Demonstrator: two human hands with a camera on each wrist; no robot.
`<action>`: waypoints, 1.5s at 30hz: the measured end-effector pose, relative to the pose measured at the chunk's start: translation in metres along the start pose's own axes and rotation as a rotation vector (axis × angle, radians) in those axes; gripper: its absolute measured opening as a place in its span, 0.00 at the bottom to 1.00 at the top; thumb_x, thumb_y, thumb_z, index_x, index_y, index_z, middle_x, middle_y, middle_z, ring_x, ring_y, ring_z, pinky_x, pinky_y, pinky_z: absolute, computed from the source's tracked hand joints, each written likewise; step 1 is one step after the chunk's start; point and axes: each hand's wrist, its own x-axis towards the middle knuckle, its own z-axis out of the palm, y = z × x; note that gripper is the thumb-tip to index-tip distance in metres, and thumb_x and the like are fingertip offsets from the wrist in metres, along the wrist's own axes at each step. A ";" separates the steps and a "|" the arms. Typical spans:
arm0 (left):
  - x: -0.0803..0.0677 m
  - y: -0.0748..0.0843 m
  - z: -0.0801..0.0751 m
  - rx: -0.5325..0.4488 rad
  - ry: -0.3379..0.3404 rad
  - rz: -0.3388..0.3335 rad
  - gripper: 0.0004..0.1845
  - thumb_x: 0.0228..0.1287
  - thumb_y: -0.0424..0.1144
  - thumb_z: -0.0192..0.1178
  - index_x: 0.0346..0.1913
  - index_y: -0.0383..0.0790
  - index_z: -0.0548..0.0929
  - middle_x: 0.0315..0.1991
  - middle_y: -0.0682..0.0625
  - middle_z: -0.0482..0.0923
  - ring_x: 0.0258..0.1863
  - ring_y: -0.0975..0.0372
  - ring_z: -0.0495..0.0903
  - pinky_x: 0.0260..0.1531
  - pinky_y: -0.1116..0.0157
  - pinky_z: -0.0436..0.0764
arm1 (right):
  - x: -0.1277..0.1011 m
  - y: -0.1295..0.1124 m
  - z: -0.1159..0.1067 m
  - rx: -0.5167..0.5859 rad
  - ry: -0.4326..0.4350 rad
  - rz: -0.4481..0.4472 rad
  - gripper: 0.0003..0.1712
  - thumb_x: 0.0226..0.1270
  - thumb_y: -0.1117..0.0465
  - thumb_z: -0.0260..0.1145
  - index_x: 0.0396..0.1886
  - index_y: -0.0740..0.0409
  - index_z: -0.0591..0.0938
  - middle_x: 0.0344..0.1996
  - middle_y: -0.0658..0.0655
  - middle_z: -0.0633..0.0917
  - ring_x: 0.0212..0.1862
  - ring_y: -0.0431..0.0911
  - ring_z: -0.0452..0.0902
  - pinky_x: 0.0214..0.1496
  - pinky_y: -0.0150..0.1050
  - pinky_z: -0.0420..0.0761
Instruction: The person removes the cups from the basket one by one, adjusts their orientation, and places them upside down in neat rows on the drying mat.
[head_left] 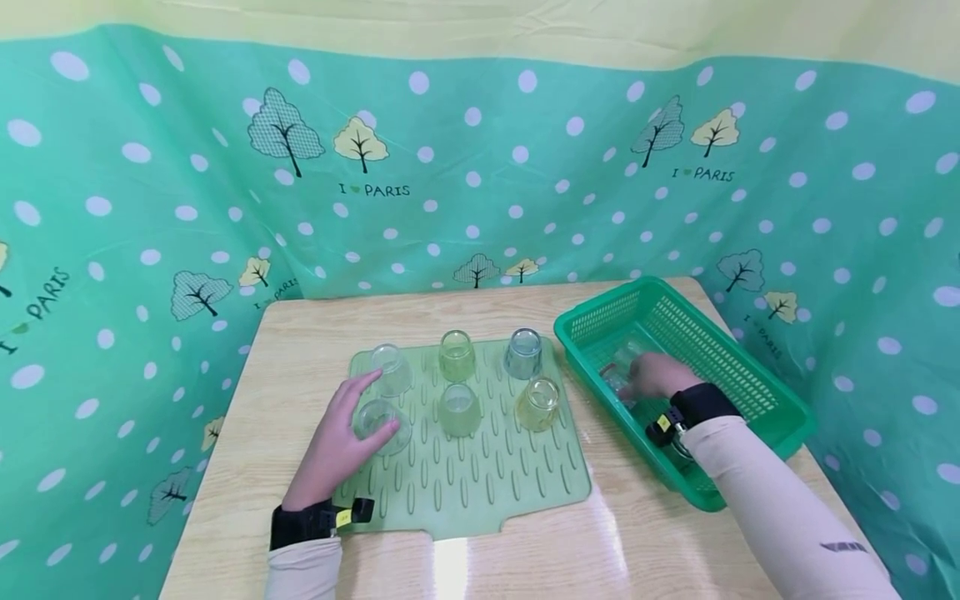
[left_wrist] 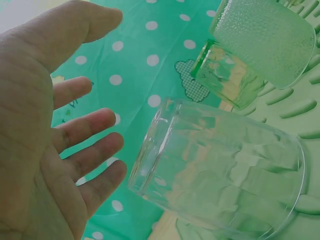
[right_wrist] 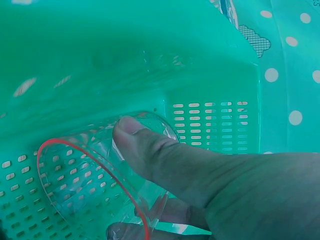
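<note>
Inside the green plastic basket, my right hand grips a clear glass with a red rim. The thumb lies along its side, and the other fingers are partly hidden behind the glass. My left hand hovers at the left of the pale green drying mat, fingers spread and thumb apart, holding nothing. Closest to it is an upside-down clear glass with a faceted wall. Behind that one, another clear glass also stands upside down on the mat.
More upturned glasses stand on the mat: a green one, a blue-grey one, a pebbled one and a yellowish one. More glassware lies in the basket. A polka-dot curtain hangs behind the wooden table.
</note>
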 end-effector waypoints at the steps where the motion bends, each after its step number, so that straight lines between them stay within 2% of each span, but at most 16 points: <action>1: 0.000 0.000 -0.001 0.004 0.002 0.003 0.44 0.65 0.49 0.73 0.80 0.59 0.62 0.77 0.50 0.62 0.77 0.47 0.59 0.68 0.31 0.65 | 0.000 -0.001 0.000 0.002 0.002 0.004 0.36 0.64 0.48 0.76 0.58 0.74 0.81 0.51 0.71 0.84 0.52 0.63 0.81 0.51 0.59 0.84; 8: -0.001 -0.002 -0.003 0.017 0.012 0.004 0.44 0.64 0.52 0.73 0.80 0.59 0.62 0.76 0.48 0.63 0.76 0.46 0.60 0.69 0.32 0.65 | -0.003 -0.003 -0.004 -0.003 0.007 -0.015 0.35 0.65 0.49 0.75 0.58 0.74 0.81 0.51 0.71 0.85 0.52 0.64 0.82 0.52 0.59 0.84; 14: -0.003 -0.001 -0.005 0.008 0.020 -0.008 0.45 0.64 0.53 0.72 0.80 0.61 0.61 0.76 0.48 0.62 0.76 0.46 0.60 0.68 0.31 0.64 | -0.001 -0.004 -0.003 0.001 0.015 -0.018 0.35 0.64 0.48 0.76 0.57 0.73 0.82 0.48 0.68 0.86 0.49 0.60 0.82 0.51 0.58 0.84; 28: -0.006 0.006 -0.005 -0.013 -0.011 -0.027 0.45 0.65 0.51 0.72 0.81 0.60 0.60 0.77 0.51 0.61 0.78 0.47 0.58 0.69 0.31 0.63 | -0.002 -0.004 -0.003 -0.028 -0.007 -0.013 0.35 0.65 0.49 0.75 0.58 0.75 0.81 0.53 0.72 0.84 0.53 0.65 0.81 0.52 0.59 0.84; 35: -0.003 0.014 -0.004 -0.022 -0.016 -0.010 0.44 0.64 0.53 0.72 0.79 0.68 0.60 0.76 0.54 0.61 0.77 0.50 0.59 0.71 0.35 0.65 | 0.001 -0.004 -0.004 -0.020 -0.007 -0.004 0.34 0.66 0.50 0.74 0.58 0.75 0.81 0.51 0.71 0.85 0.52 0.63 0.82 0.52 0.59 0.84; 45: -0.003 0.018 -0.002 -0.020 -0.032 0.023 0.45 0.64 0.51 0.73 0.80 0.61 0.60 0.77 0.53 0.61 0.76 0.49 0.61 0.70 0.35 0.65 | 0.002 -0.003 -0.004 -0.014 -0.025 0.012 0.34 0.66 0.50 0.74 0.58 0.75 0.80 0.50 0.71 0.85 0.53 0.63 0.81 0.54 0.60 0.83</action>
